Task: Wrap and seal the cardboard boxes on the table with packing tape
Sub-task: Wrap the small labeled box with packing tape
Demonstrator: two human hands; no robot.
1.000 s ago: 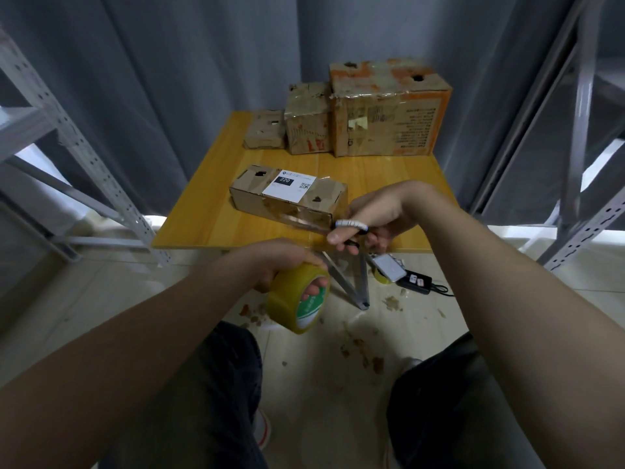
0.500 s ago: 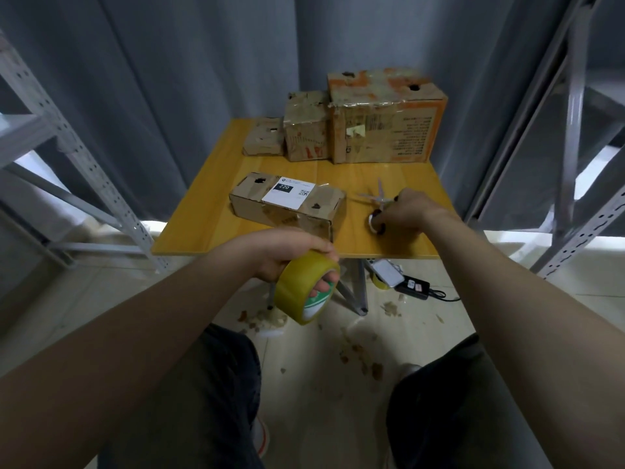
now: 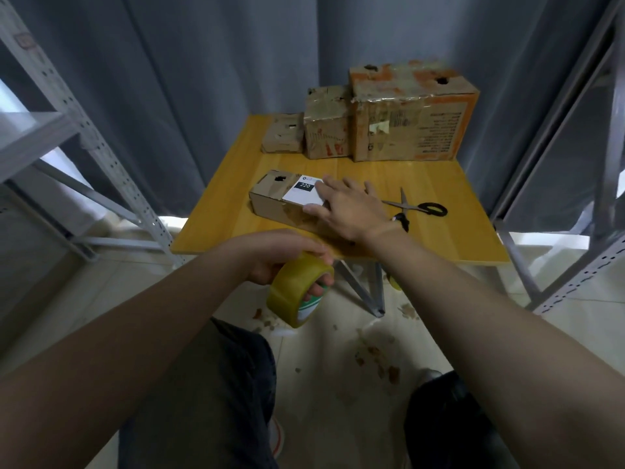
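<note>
Left edge: grey perforated metal rack [image 3: 101, 147], grey curtain [image 3: 203, 79] behind it

Your left grip [image 3: 280, 255] is curled round the yellow-brown roll of packing tape [image 3: 291, 296], fingers through the core, thumb over the outside. The roll hangs off the near edge of the yellow wooden counter [image 3: 439, 238], over the floor, not touching any box

The task box, a low long brown cardboard box with a white label marked 220 [image 3: 270, 198], lies on the counter's near-left part. A ragged hole shows in its top near the left end

Your right grip [image 3: 348, 208] lies flat on that box's right half, fingers straight and spread, partly over the label, thumb along the front top edge. It pinches nothing

Just to the right: black-handled steel scissors [image 3: 411, 206] on the counter, blades apart, one handle close to your wrist

Back row, touching side by side: small squat cardboard box [image 3: 282, 138], taller taped cardboard box [image 3: 326, 126], large orange-printed cardboard box [image 3: 412, 113]

Brown scraps [image 3: 375, 357] litter the floor between your knees
</note>
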